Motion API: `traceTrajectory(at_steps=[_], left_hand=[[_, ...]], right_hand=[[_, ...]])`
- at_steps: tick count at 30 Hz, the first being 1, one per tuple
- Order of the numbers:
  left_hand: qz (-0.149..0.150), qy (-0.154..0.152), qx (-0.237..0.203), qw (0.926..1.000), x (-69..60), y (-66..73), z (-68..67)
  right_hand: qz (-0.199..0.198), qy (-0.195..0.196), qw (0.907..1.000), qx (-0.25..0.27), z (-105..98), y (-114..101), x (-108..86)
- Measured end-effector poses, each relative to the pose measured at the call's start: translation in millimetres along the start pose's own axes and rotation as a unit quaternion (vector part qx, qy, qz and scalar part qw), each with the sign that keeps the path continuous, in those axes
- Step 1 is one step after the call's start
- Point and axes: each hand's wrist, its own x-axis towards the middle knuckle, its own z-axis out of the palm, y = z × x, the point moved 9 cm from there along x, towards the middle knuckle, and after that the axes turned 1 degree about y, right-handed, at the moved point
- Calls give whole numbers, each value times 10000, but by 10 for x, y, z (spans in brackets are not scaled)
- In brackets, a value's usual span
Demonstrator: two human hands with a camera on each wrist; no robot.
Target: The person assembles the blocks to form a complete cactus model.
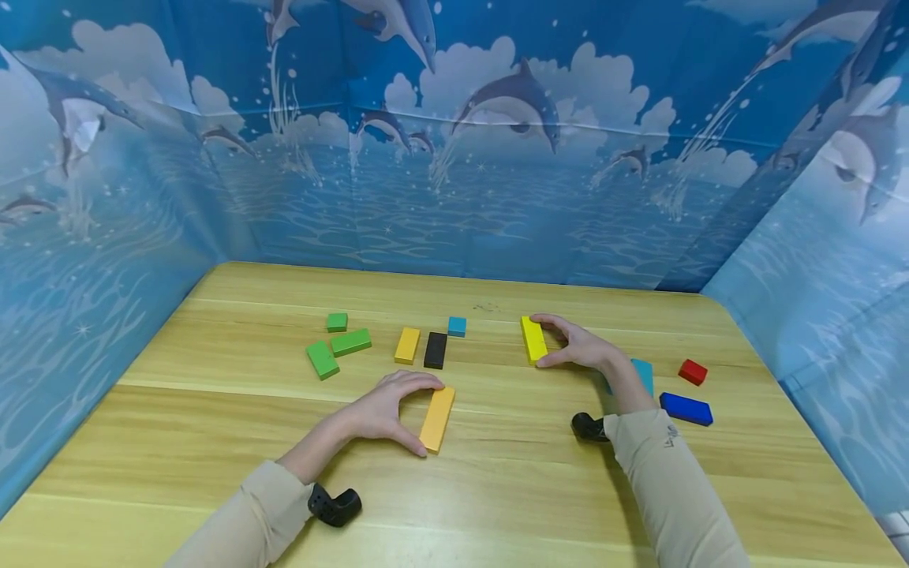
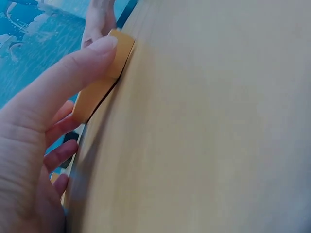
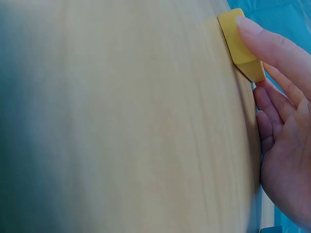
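Observation:
My left hand (image 1: 383,409) pinches a long orange block (image 1: 437,420) lengthwise, thumb on its near end and fingers on its far end. In the left wrist view the same orange block (image 2: 99,90) lies at table level beneath the thumb. Farther right and back, my right hand (image 1: 578,345) grips a long yellow block (image 1: 534,341) by its two ends. The right wrist view shows the thumb on one end of the yellow block (image 3: 238,46), with other fingers curled at its far end.
Green blocks (image 1: 351,341) lie at the left. An amber block (image 1: 407,345), a black block (image 1: 435,350) and a small light-blue block (image 1: 457,326) sit mid-table. Right of my right wrist are a teal block (image 1: 643,375), a blue block (image 1: 686,409) and a red block (image 1: 692,371).

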Motion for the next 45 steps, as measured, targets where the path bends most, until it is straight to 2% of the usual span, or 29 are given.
traceTrajectory(at_steps=[5, 12, 16, 22, 30, 36, 45], left_hand=[[144, 344, -140, 9992, 27, 79, 54], [326, 635, -450, 9964, 24, 372, 230], [239, 726, -504, 9958, -11, 500, 344], [133, 883, -335, 9954, -99, 642, 470], [43, 843, -146, 9963, -167, 743, 586], [183, 784, -105, 9967, -193, 797, 649], [233, 821, 48, 9963, -219, 852, 700]], right_hand=[[23, -3, 10000, 7, 9, 6, -2], [-15, -52, 10000, 23, 16, -2, -8], [-43, -84, 9999, 54, 19, -9, -8], [-43, -129, 9999, 71, 22, -4, 1], [-9, -90, 10000, 40, 9, 13, 5], [29, -74, 10000, 57, 15, 26, 4], [37, -56, 10000, -35, 13, 30, 3]])
